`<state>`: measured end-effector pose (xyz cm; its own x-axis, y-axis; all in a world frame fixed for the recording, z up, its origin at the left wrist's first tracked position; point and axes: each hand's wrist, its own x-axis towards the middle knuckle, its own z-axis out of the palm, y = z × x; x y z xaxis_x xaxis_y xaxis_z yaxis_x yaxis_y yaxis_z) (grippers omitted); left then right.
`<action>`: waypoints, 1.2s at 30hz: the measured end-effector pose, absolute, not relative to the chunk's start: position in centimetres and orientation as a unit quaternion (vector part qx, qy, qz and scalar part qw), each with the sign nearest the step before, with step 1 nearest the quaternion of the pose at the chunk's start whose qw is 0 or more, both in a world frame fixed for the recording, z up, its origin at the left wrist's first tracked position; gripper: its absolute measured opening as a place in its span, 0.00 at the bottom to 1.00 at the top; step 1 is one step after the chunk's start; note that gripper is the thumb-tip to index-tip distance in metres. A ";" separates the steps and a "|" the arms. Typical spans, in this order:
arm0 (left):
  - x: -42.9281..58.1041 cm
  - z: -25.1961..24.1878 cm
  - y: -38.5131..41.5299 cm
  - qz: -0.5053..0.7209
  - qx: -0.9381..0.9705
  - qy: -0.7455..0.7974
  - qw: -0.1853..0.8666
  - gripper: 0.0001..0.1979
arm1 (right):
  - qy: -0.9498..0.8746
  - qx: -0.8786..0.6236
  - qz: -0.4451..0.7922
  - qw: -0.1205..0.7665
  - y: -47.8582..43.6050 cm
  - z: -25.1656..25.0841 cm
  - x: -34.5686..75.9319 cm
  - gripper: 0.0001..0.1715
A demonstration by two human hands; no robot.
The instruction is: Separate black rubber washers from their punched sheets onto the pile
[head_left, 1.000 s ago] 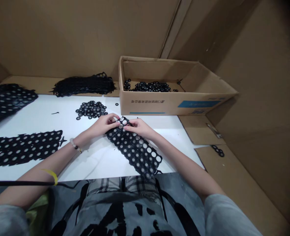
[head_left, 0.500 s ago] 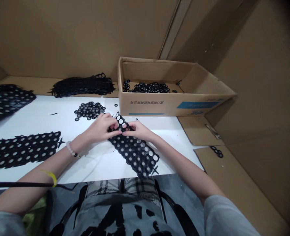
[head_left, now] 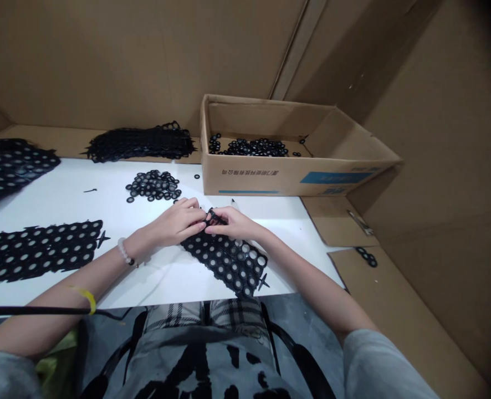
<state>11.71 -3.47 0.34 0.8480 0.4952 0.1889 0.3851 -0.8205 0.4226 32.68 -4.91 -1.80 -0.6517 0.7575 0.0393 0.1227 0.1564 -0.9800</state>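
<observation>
A black rubber sheet of rings (head_left: pixel 224 260) lies slantwise on the white table in front of me, its far end bunched up between my hands. My left hand (head_left: pixel 183 221) is closed on the far left edge of the sheet, thumb and fingers pinching it. My right hand (head_left: pixel 231 223) pinches the same end from the right, its fingertips close to the left ones. Some holes along the sheet's right side show white. Just beyond my left hand is a pile of loose black rings (head_left: pixel 154 185). What exactly lies between the fingertips is partly hidden.
A cardboard box (head_left: pixel 249 174) holding loose rings stands at the back. Another perforated sheet (head_left: pixel 37 252) lies left, with a stack of sheets (head_left: pixel 139 143) behind and more sheets (head_left: pixel 13 166) far left. A black cable (head_left: pixel 41 311) crosses the lower left. Joined rings (head_left: pixel 367 256) rest on cardboard at right.
The far end of the sheet, flat and sticking out beyond my hands before, is now folded up between my fingers. My left hand has shifted slightly nearer to me.
</observation>
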 end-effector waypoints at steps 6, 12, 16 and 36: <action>11.3 -0.2 -3.2 0.192 0.904 0.226 0.309 0.18 | -0.706 -0.304 0.577 0.277 -5.0 -1.7 32.8 0.17; 10.6 -0.4 -2.0 0.268 0.882 0.274 0.276 0.17 | -0.700 -0.335 0.550 0.308 -4.8 -1.2 33.1 0.17; 10.6 -0.3 -1.8 0.232 0.919 0.271 0.169 0.14 | -0.704 -0.359 0.528 0.310 -4.7 -1.3 33.0 0.15; 5.8 -1.3 2.3 0.269 0.765 0.574 -0.113 0.15 | -0.653 -0.427 0.563 0.273 -4.4 -2.1 33.5 0.14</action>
<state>5.82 2.33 -1.29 0.1961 0.8181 0.5406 0.9391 -0.3153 0.1365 33.53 -4.36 -2.09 -0.4861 0.8650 -0.1247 0.2499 0.0009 -0.9683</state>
